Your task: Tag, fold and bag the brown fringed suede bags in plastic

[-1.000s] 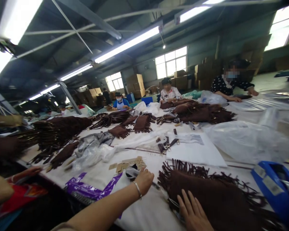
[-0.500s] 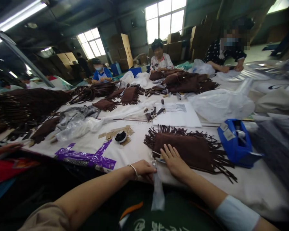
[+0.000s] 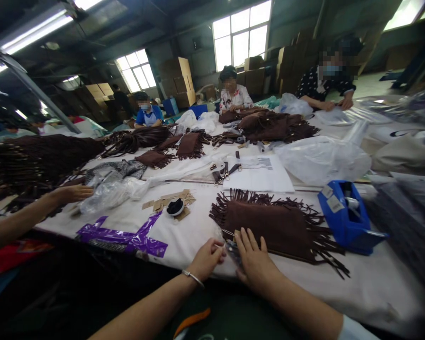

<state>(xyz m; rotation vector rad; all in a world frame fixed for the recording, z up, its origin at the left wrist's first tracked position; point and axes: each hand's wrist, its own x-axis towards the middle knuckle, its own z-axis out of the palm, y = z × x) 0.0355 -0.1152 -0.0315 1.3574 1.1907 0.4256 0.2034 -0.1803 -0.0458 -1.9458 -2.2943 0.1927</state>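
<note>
A dark brown fringed bag [image 3: 269, 226] lies flat on the table in front of me. My right hand [image 3: 257, 262] rests palm down over its near left corner, fingers stretched out. Beneath that hand's left edge is a clear plastic-wrapped strip [image 3: 233, 250], mostly covered. A thin pale cord [image 3: 227, 232] runs by the bag's corner. Just left of the strip, my left hand [image 3: 208, 257] has loosely bent fingers with gaps between them, and I see nothing held in it. A bracelet [image 3: 194, 277] circles the left wrist.
A blue tape dispenser [image 3: 350, 217] stands right of the bag. To the left are a small bowl [image 3: 175, 207] of black bits, brown card tags [image 3: 159, 203] and purple tape [image 3: 120, 238]. A co-worker's hand [image 3: 72, 192] reaches in by crumpled plastic [image 3: 109, 193]. Short straps [image 3: 226, 172] lie beyond.
The plastic-wrapped strip hung from my left hand over the table edge; now it is up under my right hand. My left fingers have loosened. A co-worker's arm has reached further over the table.
</note>
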